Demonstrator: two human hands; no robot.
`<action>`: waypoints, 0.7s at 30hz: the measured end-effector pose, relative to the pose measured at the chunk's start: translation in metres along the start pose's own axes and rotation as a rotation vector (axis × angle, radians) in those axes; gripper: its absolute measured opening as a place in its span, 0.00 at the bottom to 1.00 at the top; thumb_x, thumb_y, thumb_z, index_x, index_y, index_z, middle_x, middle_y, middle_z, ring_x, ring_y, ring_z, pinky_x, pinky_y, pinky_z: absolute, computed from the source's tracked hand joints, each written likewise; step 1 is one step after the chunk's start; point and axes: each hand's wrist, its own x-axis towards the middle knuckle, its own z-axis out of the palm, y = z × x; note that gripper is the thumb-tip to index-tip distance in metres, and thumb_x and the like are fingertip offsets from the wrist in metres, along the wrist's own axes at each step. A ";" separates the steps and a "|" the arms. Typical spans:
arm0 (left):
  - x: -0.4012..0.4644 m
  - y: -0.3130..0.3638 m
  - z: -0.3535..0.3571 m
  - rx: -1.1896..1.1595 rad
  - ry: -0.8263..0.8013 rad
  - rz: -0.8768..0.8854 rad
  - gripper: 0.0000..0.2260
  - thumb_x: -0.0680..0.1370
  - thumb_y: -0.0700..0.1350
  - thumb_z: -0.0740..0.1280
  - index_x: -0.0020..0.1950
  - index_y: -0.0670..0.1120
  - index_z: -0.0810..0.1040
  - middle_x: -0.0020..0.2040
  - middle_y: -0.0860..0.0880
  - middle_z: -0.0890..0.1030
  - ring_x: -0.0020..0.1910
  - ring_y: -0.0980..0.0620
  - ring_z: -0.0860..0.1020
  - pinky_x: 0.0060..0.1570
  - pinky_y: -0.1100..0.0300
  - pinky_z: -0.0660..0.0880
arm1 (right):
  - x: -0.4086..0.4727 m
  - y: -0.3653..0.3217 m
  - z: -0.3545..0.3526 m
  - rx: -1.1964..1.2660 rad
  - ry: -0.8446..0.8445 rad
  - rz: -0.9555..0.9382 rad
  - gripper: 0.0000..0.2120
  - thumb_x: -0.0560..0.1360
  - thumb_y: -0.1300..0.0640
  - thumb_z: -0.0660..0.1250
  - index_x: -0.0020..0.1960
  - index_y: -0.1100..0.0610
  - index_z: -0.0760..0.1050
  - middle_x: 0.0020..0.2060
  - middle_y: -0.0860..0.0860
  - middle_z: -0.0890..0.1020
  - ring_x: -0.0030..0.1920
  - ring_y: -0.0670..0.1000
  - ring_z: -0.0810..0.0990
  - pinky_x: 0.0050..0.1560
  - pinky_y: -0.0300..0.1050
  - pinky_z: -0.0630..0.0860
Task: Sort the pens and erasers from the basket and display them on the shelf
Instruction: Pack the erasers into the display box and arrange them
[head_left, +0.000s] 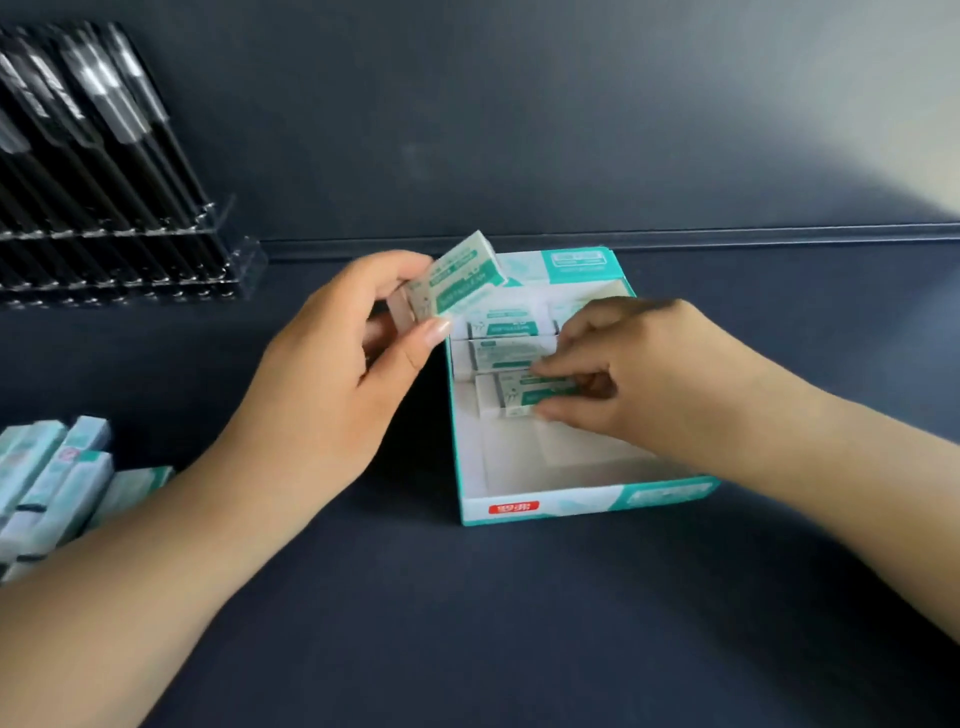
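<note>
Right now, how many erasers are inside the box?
3 that I can see: one at the back, one in the middle, and the nearest pinched by the right hand. More may hide behind that hand. The left hand holds another above the box.

left hand (332, 364): bare, no rings | right hand (649, 374): bare | forearms unsleeved

Left hand (358, 332) raised, grip pinched; right hand (639, 374) lowered, fingertips pinching.
</note>
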 end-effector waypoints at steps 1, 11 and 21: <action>0.001 -0.001 -0.001 -0.009 0.001 -0.007 0.11 0.72 0.50 0.62 0.52 0.63 0.68 0.50 0.66 0.75 0.49 0.72 0.74 0.51 0.77 0.69 | 0.000 -0.001 0.004 0.007 0.049 -0.019 0.11 0.62 0.51 0.69 0.35 0.58 0.82 0.32 0.56 0.81 0.28 0.55 0.79 0.25 0.47 0.78; -0.002 -0.007 0.001 0.038 -0.058 -0.001 0.15 0.71 0.59 0.59 0.57 0.62 0.70 0.55 0.62 0.76 0.54 0.65 0.75 0.57 0.67 0.72 | -0.004 0.003 0.005 0.024 0.140 -0.110 0.07 0.59 0.60 0.68 0.35 0.60 0.82 0.32 0.54 0.82 0.29 0.52 0.80 0.40 0.46 0.69; 0.000 -0.009 -0.004 0.002 -0.108 0.000 0.11 0.72 0.58 0.60 0.54 0.65 0.68 0.54 0.67 0.75 0.53 0.72 0.74 0.52 0.78 0.67 | -0.011 0.010 0.003 0.052 0.101 -0.179 0.07 0.61 0.64 0.68 0.37 0.59 0.83 0.35 0.52 0.84 0.33 0.48 0.79 0.39 0.43 0.71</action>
